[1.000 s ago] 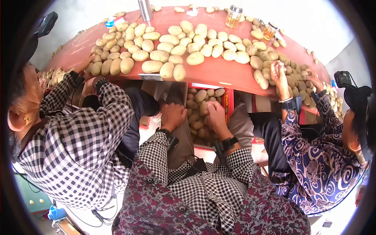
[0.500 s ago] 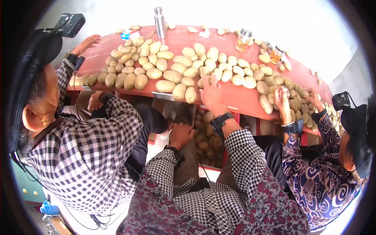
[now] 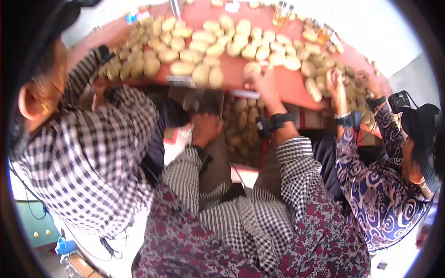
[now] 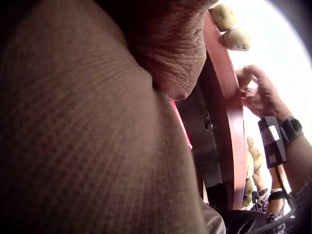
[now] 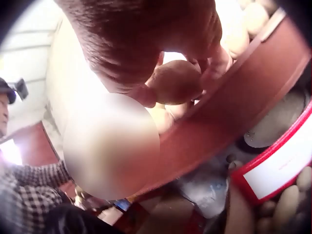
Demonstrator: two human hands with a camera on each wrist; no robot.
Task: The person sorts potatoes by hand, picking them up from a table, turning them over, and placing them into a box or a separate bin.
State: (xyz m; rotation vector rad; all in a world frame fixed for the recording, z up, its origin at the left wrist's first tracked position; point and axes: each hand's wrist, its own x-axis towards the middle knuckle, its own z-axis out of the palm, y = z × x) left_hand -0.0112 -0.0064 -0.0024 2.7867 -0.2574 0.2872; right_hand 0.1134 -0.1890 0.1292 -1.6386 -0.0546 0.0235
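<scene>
My right hand (image 3: pixel 265 84) is at the front edge of the red table (image 3: pixel 296 90), gripping a potato (image 3: pixel 252 69) between thumb and fingers. In the right wrist view the held potato (image 5: pixel 175 83) shows under the palm, close over the table edge. In the left wrist view this same hand (image 4: pixel 265 100) is seen from the side. My left hand (image 3: pixel 207 129) rests on my left knee, fingers loosely bent, holding nothing. Below the table edge, between my knees, a box holds many potatoes (image 3: pixel 243 123); its red rim (image 5: pixel 243 183) shows in the right wrist view.
Many potatoes (image 3: pixel 192 55) cover the table. A metal bottle (image 3: pixel 176 8) and glass jars (image 3: pixel 282 14) of amber liquid stand farther back. A person in a checked shirt (image 3: pixel 88 157) sits at left; another in a patterned shirt (image 3: pixel 371 194) at right handles potatoes.
My right hand rose from over the box to the potatoes on the table, then came back toward the table edge with one potato. My left hand stayed on the knee. The view tilted.
</scene>
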